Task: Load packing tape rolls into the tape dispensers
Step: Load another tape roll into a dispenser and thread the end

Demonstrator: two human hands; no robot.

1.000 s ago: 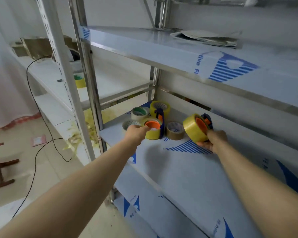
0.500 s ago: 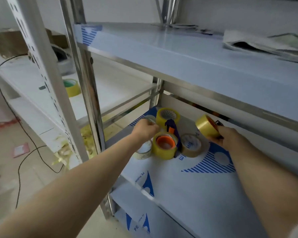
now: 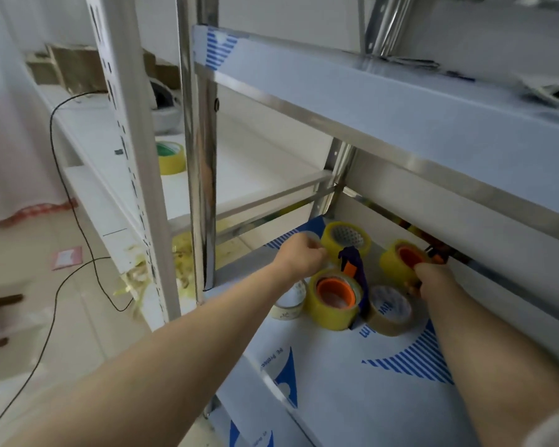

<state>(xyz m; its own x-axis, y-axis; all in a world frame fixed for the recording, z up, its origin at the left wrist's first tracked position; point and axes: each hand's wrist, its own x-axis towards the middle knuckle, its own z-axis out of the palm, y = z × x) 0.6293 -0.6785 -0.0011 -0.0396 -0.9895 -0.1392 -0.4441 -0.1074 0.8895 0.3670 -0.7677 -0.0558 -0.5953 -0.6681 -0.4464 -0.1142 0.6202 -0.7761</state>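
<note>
Shelf (image 3: 352, 398) holds the tape: left hand (image 3: 300, 258) curls its fingers on a pale roll (image 3: 312, 235) at the back and right hand (image 3: 433, 279) grips a loaded dispenser (image 3: 397, 261), so lift the roll straight up, clear of its neighbours.

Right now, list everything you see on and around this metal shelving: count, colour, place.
steel shelf rack: one, silver with white-blue film, ahead.
blue tape dispenser: one, blue-orange, lower shelf centre, holding a yellow roll.
yellow honeycomb-core roll: one, yellow, behind it.
brown tape roll: one, brown, right of dispenser.
white tape roll: one, whitish, under left forearm.
green-core yellow roll: one, neighbouring white shelf.
black cable: one, left, down to floor.
left hand: curled on a pale roll.
right hand: grips a yellow orange-hub roll.
</note>
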